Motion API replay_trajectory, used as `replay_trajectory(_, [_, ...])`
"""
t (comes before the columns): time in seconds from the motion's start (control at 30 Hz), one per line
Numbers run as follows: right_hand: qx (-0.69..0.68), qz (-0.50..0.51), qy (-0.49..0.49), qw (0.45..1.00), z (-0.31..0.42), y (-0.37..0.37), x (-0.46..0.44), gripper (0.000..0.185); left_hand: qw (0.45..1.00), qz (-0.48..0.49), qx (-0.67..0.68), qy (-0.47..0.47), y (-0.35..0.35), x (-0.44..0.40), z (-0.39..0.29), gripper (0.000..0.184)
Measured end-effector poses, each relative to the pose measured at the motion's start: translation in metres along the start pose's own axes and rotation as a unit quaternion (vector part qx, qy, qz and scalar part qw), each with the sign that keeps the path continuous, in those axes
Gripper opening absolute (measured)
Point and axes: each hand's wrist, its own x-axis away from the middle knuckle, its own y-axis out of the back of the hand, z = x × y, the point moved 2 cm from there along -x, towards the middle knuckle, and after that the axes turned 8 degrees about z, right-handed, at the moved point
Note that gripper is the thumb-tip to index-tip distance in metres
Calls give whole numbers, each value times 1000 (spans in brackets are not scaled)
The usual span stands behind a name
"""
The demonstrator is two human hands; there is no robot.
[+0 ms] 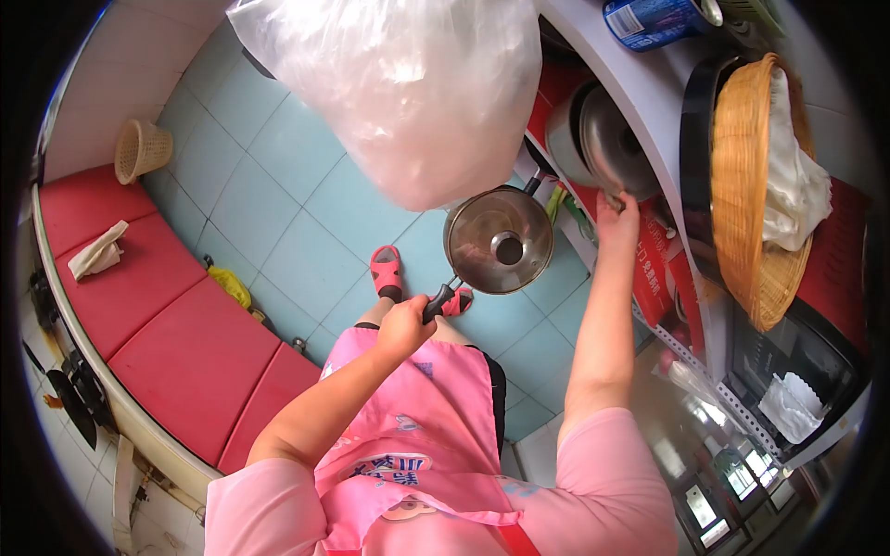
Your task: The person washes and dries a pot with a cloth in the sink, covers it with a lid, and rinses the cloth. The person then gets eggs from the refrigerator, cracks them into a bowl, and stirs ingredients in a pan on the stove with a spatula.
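Observation:
My left hand (406,326) is closed around the black handle of a saucepan (468,250). The pan hangs over the floor in front of me, topped by a glass lid (524,264) with a dark round knob. My right hand (618,218) reaches into the shelf on the right. Its fingers are closed at the near edge of a steel pot (567,139), which has a metal lid (612,139) tilted against it. Exactly which part of the pot the fingers grip is hard to see.
A big translucent plastic bag (399,93) hangs ahead, close to the pan. At right, the shelf unit (640,83) bears a wicker basket (742,185) with white cloth and a blue can (654,20). A red-topped counter (195,343) with a folded cloth (97,250) runs along the left.

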Motion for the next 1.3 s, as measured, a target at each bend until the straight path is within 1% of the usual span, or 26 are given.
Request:
replay_trajectory(0.07, [-3, 2, 5, 1000, 6, -7, -10, 27, 1000, 0, 1, -7, -4, -5, 1, 17])
replay_trajectory(0.17, [-12, -26, 3, 1000, 5, -11, -20, 27, 999, -9, 18, -29, -7, -9, 6, 20])
replay_trajectory(0.23, [17, -24, 14, 999, 5, -7, -22, 28, 999, 40, -5, -6, -7, -9, 5, 17])
replay_trajectory(0.27, [18, -27, 15, 999, 5, -4, -22, 28, 999, 43, -4, -7, -7, -8, 5, 17])
replay_trajectory(0.33, [58, -6, -15, 998, 5, 0, -21, 33, 999, 47, 2, -6, -7, -8, 4, 17])
replay_trajectory(0.37, [58, -7, -14, 998, 6, 2, -20, 33, 999, 48, 2, -7, -7, -8, 5, 17])
replay_trajectory(0.43, [106, -33, 0, 994, 9, -4, -2, 43, 998, 57, -2, -1, -9, -7, 7, 16])
replay_trajectory(0.47, [106, -33, 1, 994, 10, -8, 9, 43, 998, 58, -2, -2, -9, -7, 7, 16])
replay_trajectory(0.5, [197, -72, 60, 976, 13, -14, 26, 49, 998, 55, -2, -1, -9, -8, 6, 16])
replay_trajectory(0.53, [284, -112, 118, 945, 20, -14, 41, 55, 999, 54, -1, -1, -9, -7, 5, 16])
replay_trajectory(0.57, [283, -113, 122, 945, 25, -10, 48, 55, 999, 54, -2, -4, -9, -7, 4, 16])
replay_trajectory(0.6, [519, -32, 306, 797, 34, -16, 58, 61, 998, 57, -1, -3, -9, -8, 3, 16])
replay_trajectory(0.63, [695, 50, 452, 557, 34, -25, 65, 68, 998, 61, 0, -1, -9, -8, 3, 16])
replay_trajectory(0.67, [693, 48, 454, 559, 35, -30, 60, 68, 998, 58, 1, -3, -9, -8, 3, 16])
replay_trajectory(0.77, [701, 102, 350, 613, 41, -72, 33, 64, 999, 50, 4, 8, -11, -7, 2, 16])
replay_trajectory(0.8, [712, 108, 272, 638, 42, -95, 29, 73, 998, 60, 5, 7, -9, -7, 0, 16])
replay_trajectory(0.87, [758, 97, 239, 600, 36, -106, 11, 74, 999, 44, 6, -7, -12, -6, 2, 19])
replay_trajectory(0.93, [776, 108, 283, 554, 24, -99, -3, 75, 999, 30, 7, -18, -13, -5, 2, 22])
replay_trajectory(0.97, [756, 144, 328, 547, 18, -92, -9, 72, 999, 31, 11, -18, -13, -5, 2, 22])
replay_trajectory(1.0, [763, 142, 350, 525, 14, -92, -7, 68, 999, 32, 14, -18, -11, -4, 1, 22])
replay_trajectory(1.1, [752, 145, 368, 527, 10, -94, -4, 64, 999, 54, 3, -5, -7, -2, -3, 16])
replay_trajectory(1.13, [749, 149, 354, 541, 10, -95, -3, 63, 999, 54, 4, -5, -9, -2, -1, 16])
replay_trajectory(1.17, [750, 149, 352, 540, 11, -96, -2, 63, 999, 38, 6, -16, -12, -3, 1, 18])
replay_trajectory(1.23, [725, 166, 352, 568, 12, -100, 0, 62, 999, 21, 8, -28, -14, -4, 2, 21])
replay_trajectory(1.27, [726, 166, 351, 568, 12, -99, 3, 62, 999, 23, 9, -26, -16, -4, 3, 21])
replay_trajectory(1.3, [714, 137, 352, 589, 14, -99, 14, 56, 999, 24, 9, -24, -16, -5, 3, 21])
